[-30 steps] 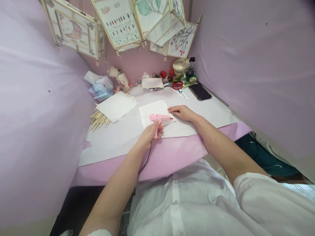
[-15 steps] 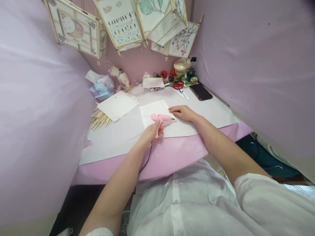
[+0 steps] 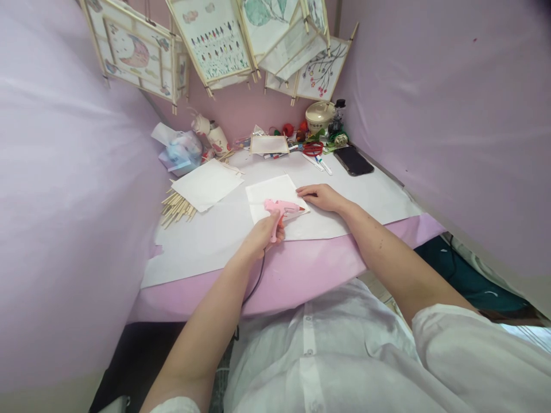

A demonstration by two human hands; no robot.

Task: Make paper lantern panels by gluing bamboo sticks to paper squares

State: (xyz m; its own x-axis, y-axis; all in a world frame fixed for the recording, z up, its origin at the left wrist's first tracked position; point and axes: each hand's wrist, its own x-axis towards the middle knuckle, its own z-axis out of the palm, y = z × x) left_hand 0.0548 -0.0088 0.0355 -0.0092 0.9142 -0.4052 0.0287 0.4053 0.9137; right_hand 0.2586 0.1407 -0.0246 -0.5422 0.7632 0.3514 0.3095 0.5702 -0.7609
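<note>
Glue gun: a pink glue gun (image 3: 282, 207) sits in the grip of the left hand, near the middle of the desk's front edge, its red-tipped nozzle pointing right and down onto the near right corner of a white paper square.
Left hand: the left hand (image 3: 263, 234) has its fingers curled tight round the gun's handle, forefinger up by the trigger; a black cord (image 3: 255, 284) drops from under the hand over the front edge of the desk.
Paper square: the white paper square (image 3: 275, 198) lies flat on the desk's white covering, just back from the front edge, a touch right of centre.
Right hand: the right hand (image 3: 322, 197) lies palm down at the square's right edge, fingers held close together and stretched leftward, pressing on the sheet; it grips nothing.
Desk: the desk (image 3: 301, 269) is pink along its front edge, with a large white sheet (image 3: 206, 241) spread over most of the top.
Second sheet: another white paper square (image 3: 207, 184) lies toward the left side, partly over a bundle of thin wooden sticks (image 3: 175, 209) at the left edge.
Back of desk: a small framed panel (image 3: 269, 144), red scissors (image 3: 312, 149) and a cream pot (image 3: 319, 116) crowd the back edge.
Right back corner: a black phone (image 3: 353, 160) lies flat there.
Above: painted paper lanterns (image 3: 215, 43) hang over the back of the desk.
</note>
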